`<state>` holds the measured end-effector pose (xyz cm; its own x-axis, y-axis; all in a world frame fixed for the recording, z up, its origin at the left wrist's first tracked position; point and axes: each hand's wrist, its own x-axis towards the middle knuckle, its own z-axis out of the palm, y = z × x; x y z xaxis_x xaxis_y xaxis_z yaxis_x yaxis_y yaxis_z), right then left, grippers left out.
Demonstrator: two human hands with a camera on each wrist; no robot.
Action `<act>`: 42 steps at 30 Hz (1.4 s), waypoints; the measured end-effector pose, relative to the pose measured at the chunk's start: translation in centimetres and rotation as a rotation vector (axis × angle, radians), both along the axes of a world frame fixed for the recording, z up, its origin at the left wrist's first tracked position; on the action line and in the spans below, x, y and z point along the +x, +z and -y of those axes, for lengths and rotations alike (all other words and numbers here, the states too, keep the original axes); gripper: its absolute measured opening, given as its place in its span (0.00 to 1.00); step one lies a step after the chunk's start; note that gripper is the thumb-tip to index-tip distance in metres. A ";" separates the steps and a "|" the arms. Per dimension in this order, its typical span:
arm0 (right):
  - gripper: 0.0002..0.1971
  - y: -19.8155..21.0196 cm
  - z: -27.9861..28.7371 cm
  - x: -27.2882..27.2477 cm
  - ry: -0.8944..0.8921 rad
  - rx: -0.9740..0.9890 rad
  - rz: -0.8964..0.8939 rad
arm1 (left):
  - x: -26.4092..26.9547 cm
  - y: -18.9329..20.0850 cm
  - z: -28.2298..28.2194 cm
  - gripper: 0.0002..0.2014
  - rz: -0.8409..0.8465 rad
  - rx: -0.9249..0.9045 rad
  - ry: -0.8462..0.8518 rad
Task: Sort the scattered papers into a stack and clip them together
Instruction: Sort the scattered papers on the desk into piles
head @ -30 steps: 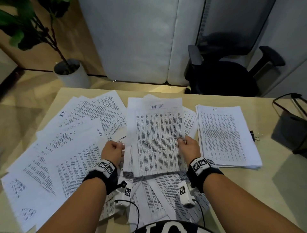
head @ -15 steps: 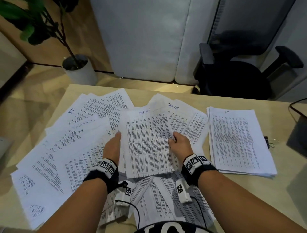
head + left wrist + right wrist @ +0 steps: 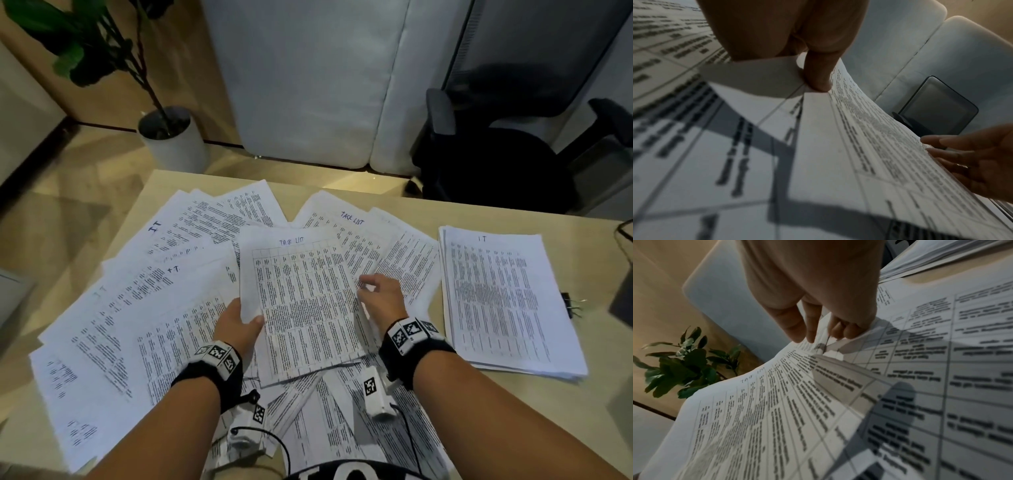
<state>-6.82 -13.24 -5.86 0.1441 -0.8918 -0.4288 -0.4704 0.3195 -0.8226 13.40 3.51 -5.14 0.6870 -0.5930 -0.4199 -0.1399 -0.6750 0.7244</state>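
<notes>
Printed sheets lie scattered over the wooden table (image 3: pixel 534 414). My left hand (image 3: pixel 239 323) grips the left edge of a bundle of "Task List" sheets (image 3: pixel 301 301), thumb on top; the left wrist view shows the thumb (image 3: pixel 818 76) pressing on the bundle (image 3: pixel 828 154). My right hand (image 3: pixel 380 298) is at the bundle's right edge, fingertips (image 3: pixel 812 335) touching the paper (image 3: pixel 756 418) without gripping it. A squared stack marked "IT" (image 3: pixel 507 301) lies to the right. A black binder clip (image 3: pixel 569 304) sits beside that stack.
More loose sheets (image 3: pixel 137 308) fan out on the left and below my wrists. A dark object (image 3: pixel 623 301) is at the table's right edge. Beyond the table stand a black office chair (image 3: pixel 496 164), a potted plant (image 3: pixel 171 137) and a white sofa (image 3: pixel 308 85).
The bundle has shifted left and tilted, uncovering another "Task List" sheet behind it. My left thumb now sits on top of its left edge. My right hand's hold has loosened to a fingertip touch.
</notes>
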 end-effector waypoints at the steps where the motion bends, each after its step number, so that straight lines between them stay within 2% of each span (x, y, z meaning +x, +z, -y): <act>1: 0.19 0.3 -0.1 0.1 -0.004 0.002 -0.009 | 0.0 -0.2 0.0 0.20 -0.004 -0.004 0.000; 5: 0.32 1.6 -0.6 0.7 -0.045 0.119 0.200 | -0.2 -0.4 0.0 0.20 -0.029 -0.018 0.021; 8: 0.32 2.0 -0.5 1.1 0.035 0.167 0.193 | -0.4 -0.3 0.1 0.21 -0.055 -0.023 0.051; 11: 0.29 1.5 0.2 2.0 0.023 0.072 0.025 | 0.0 0.0 0.3 0.18 -0.066 -0.060 0.107; 15: 0.28 1.5 2.2 2.4 0.103 -0.099 -0.365 | 1.5 0.6 0.1 0.16 0.040 -0.083 0.183; 18: 0.32 1.8 3.5 3.0 0.180 -0.097 -0.563 | 2.8 0.1 -0.4 0.15 0.109 -0.023 0.148; 22: 0.48 1.5 3.9 5.1 0.174 -0.052 -0.635 | 3.3 -0.3 -0.7 0.16 0.120 0.032 0.091; 25: 0.51 1.3 3.8 6.6 0.137 -0.040 -0.676 | 3.4 -0.5 -0.9 0.17 0.137 0.041 0.058; 28: 0.54 1.0 4.6 7.2 0.046 0.051 -0.628 | 3.7 -0.5 -0.9 0.16 0.139 0.031 0.045; 30: 0.51 0.9 5.1 7.1 0.013 0.107 -0.610 | 3.8 -0.6 -0.9 0.16 0.138 0.027 0.042; 33: 0.40 1.2 5.5 7.1 0.023 0.125 -0.614 | 3.8 -0.6 -0.8 0.16 0.114 0.025 0.052; 35: 0.38 1.4 5.3 7.1 0.022 0.124 -0.637 | 3.8 -0.5 -0.8 0.16 0.101 0.024 0.056; 38: 0.36 1.3 4.8 7.5 0.030 0.044 -0.654 | 3.7 -0.4 -0.8 0.15 0.107 0.025 0.050; 42: 0.32 0.9 3.9 8.0 0.108 -0.135 -0.575 | 3.6 -0.4 -0.8 0.15 0.103 0.021 0.067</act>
